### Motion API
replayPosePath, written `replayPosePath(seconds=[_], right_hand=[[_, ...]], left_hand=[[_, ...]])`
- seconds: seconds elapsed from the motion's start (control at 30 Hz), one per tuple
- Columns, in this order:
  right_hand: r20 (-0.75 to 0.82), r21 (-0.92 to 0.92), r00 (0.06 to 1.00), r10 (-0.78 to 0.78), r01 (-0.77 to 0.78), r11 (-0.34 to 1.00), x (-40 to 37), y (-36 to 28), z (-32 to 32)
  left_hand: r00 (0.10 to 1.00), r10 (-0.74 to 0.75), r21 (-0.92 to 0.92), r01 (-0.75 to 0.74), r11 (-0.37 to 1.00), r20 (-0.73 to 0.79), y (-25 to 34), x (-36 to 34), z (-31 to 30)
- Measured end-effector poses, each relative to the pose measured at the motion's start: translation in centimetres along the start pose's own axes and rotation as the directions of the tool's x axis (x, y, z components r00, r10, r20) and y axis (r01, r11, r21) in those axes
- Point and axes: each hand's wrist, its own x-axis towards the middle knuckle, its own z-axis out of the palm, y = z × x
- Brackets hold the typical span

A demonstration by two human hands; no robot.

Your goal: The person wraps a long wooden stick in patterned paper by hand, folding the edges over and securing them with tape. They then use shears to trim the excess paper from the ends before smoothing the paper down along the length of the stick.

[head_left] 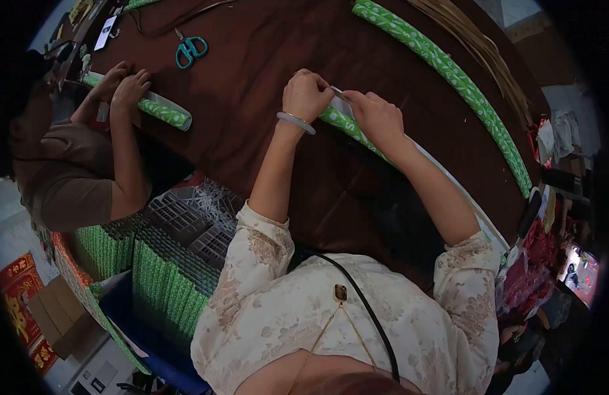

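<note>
1. Location. The green roll [347,128] lies on the brown table cover [252,99], directly ahead of you and between your hands. Its far length runs under your right forearm and cannot be followed there.

2. Grip. Your left hand [306,95] is clenched over the roll's end, knuckles up, with the bracelet [296,122] at the wrist. Your right hand [378,118] rests on the roll, and its fingertips pinch a pale strip [340,94] at the point where the two hands meet.

3. Handling. Judge the roll to be light and slender, with a thin patterned wrap that creases or tears under a hard squeeze. It appears stiff enough to hold its line, but a long piece is likely to sag or swing if lifted by one end. Take hold around the body close to the working end, with both hands near together, and pinch the strip only at its margin.

4. Edges and room. The cover to the left of your hands is bare as far as the co-worker's hands [123,85], which rest on a second roll [165,112]. The scissors [191,50] lie well apart beyond them. A long green tube [449,72] curves along the far right, with tan strips [475,39] past it. The table edge runs close under your elbows, above a crate of stacked green pieces [166,276]
</note>
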Motion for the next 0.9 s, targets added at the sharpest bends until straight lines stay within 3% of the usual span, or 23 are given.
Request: replayPosePath(seconds=[0.9], right_hand=[[-0.017,0.018,1.000,-0.026,0.027,0.999,-0.10,-0.02,-0.01]], left_hand=[[0.996,0.047,-0.008,-0.048,0.999,-0.071,-0.73,0.15,0.92]])
